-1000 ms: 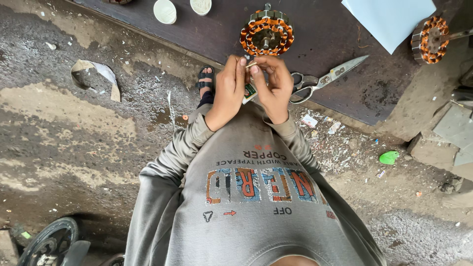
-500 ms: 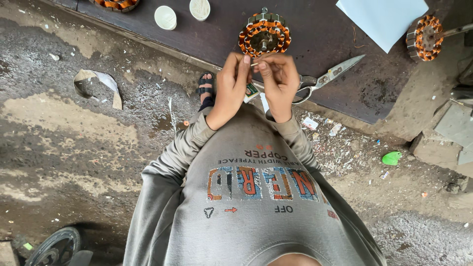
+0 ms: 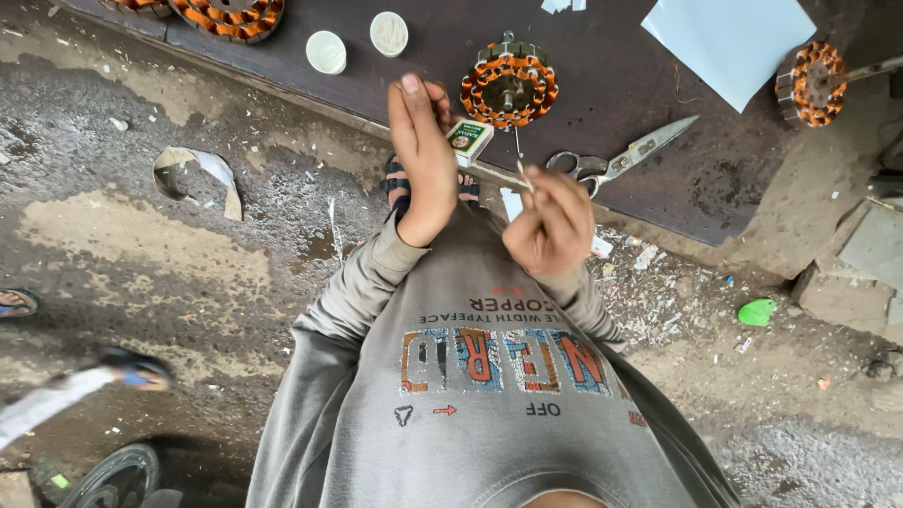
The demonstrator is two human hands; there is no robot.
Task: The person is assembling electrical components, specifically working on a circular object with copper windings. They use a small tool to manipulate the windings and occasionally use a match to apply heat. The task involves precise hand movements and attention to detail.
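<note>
One view only — a head-worn camera looking steeply down over the person's chest, close to both raised hands, the dark counter (image 3: pixel 602 202) across the top edge and dirt ground (image 3: pixel 141 254) below — no second view.

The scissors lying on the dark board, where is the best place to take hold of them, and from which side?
Grip the scissors at the finger loops, the end nearest the right hand. Come from the person's side: the blades lie closed and point away toward the blue sheet, and the board around the loops looks bare.
</note>
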